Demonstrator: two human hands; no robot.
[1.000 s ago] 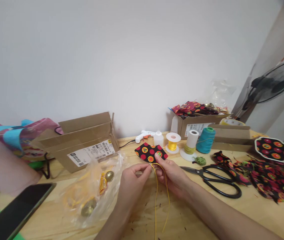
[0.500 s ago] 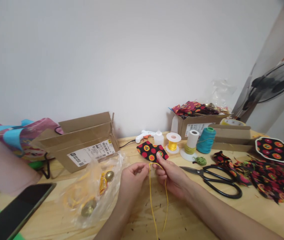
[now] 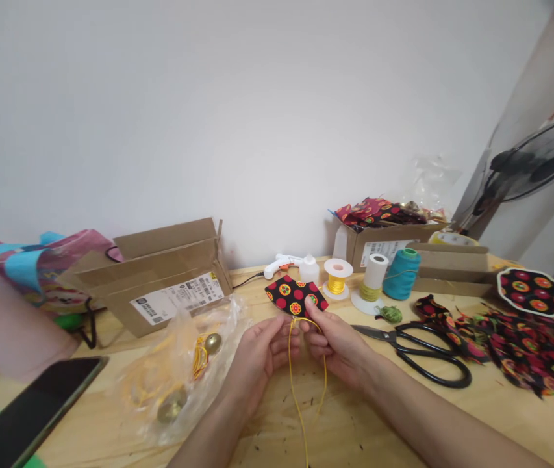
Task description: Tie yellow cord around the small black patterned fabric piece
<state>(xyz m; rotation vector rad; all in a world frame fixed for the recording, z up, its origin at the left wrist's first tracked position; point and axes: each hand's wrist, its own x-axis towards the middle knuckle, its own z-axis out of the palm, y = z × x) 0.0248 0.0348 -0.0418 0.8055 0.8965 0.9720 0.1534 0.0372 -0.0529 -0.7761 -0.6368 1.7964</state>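
Observation:
A black fabric piece with red dots and bright flower prints (image 3: 285, 294) is held up above the table. My right hand (image 3: 338, 344) is closed on its lower right part, the thumb lying on its front. A thin yellow cord (image 3: 291, 383) is looped at the fabric's lower edge, and its two strands hang down between my hands. My left hand (image 3: 257, 354) is at the cord's left strand just under the fabric, fingers curled around it; the exact contact is hard to see.
Black-handled scissors (image 3: 427, 348) lie to the right, near patterned scraps (image 3: 525, 351). Behind stand a yellow cord spool (image 3: 338, 283), a teal thread cone (image 3: 402, 274) and a glue gun (image 3: 284, 265). To the left are a plastic bag (image 3: 160, 383), a cardboard box (image 3: 174, 279) and a phone (image 3: 37, 409).
My left hand has turned and its fingers have loosened from a tight pinch, spreading behind the cord. The left strand has shifted slightly left. My right hand and the fabric have barely moved.

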